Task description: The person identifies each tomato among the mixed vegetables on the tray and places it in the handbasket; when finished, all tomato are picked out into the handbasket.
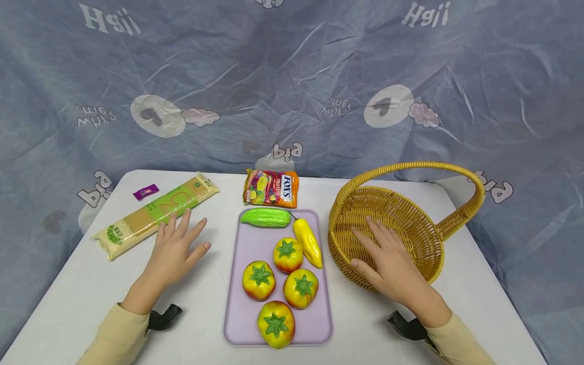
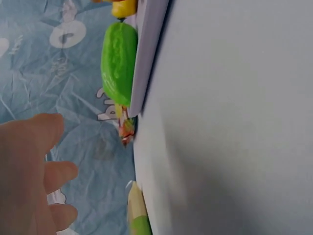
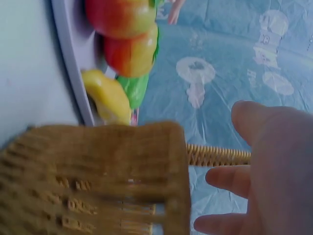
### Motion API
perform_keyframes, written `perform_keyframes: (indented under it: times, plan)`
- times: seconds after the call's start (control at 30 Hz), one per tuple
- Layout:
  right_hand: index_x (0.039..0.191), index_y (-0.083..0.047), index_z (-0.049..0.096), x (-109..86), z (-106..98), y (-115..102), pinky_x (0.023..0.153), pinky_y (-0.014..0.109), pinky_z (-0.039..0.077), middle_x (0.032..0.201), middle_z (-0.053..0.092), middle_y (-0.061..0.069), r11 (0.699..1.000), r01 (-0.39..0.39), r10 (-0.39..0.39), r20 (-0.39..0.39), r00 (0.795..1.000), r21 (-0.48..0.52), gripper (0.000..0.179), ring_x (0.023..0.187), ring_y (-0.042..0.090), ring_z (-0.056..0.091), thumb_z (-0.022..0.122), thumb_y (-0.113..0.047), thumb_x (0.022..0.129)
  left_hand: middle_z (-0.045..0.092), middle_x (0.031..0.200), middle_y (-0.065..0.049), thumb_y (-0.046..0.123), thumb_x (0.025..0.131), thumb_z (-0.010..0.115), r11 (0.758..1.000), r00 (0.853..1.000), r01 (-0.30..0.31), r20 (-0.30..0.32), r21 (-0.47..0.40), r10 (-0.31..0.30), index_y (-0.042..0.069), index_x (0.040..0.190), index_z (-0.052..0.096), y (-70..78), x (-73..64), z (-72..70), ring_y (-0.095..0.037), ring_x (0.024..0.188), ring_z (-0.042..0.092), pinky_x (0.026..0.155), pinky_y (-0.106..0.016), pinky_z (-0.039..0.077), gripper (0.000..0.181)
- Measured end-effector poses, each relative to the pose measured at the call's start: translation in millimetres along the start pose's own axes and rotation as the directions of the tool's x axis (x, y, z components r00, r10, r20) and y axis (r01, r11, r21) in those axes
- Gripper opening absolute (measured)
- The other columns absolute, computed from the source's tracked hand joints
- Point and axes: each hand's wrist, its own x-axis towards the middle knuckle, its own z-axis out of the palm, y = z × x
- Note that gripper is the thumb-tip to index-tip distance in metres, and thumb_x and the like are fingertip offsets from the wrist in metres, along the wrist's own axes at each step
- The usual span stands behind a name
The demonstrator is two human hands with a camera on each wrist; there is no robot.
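Only in head view, purple sachet (image 1: pixel 146 191) near long packet (image 1: pixel 148 217).

Creased grey-blue cloth (image 1: pixel 292 66) hangs behind the far edge of a white table (image 1: pixel 196 299), showing past its left and right sides. Pale ovals (image 1: pixel 170 114) with dark hearts, left and right; pinkish cloud (image 1: pixel 200 117) beside each. White lettering (image 1: pixel 109 19). Light soft, faint sheen along creases.
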Motion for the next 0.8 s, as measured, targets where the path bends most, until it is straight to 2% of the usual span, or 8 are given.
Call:
perform_keyframes:
  times: [0.27,0.57,0.8]
  plan:
    - [0.145,-0.014,0.057,4.2,13,-16,0.11,0.073,0.036,0.157,0.043,0.025,0.993,0.103,-0.102,-0.022,0.995,0.051,0.057,0.144,0.053,0.038,0.071,-0.036,0.094,0.035,0.16,-0.032,0.033,0.097,0.067,0.999,0.999,-0.034,-0.009,-0.028,0.033,0.009,0.146,0.057,7.7,-1.9,17.1,-0.062,0.147,0.025,0.114,-0.079,0.017,0.055]
    - [0.143,-0.013,0.059,7.4,23,-30,0.108,0.07,0.04,0.155,0.047,0.023,0.967,0.23,-0.226,-0.045,0.973,0.111,0.055,0.142,0.052,0.041,0.065,-0.044,0.098,0.036,0.161,-0.029,0.035,0.097,0.067,0.997,0.998,-0.055,0.018,-0.055,0.056,0.012,0.145,0.058,16.4,-2.3,29.5,-0.06,0.148,0.027,0.115,-0.079,0.018,0.055]
    - [0.138,-0.014,0.063,9.9,32,-42,0.111,0.065,0.042,0.154,0.049,0.02,0.946,0.28,-0.278,-0.037,0.96,0.164,0.052,0.144,0.048,0.042,0.071,-0.042,0.094,0.037,0.161,-0.027,0.035,0.096,0.068,0.993,0.996,-0.072,0.036,-0.094,0.076,0.013,0.145,0.059,20.1,-4.8,36.9,-0.058,0.148,0.029,0.115,-0.079,0.02,0.054]
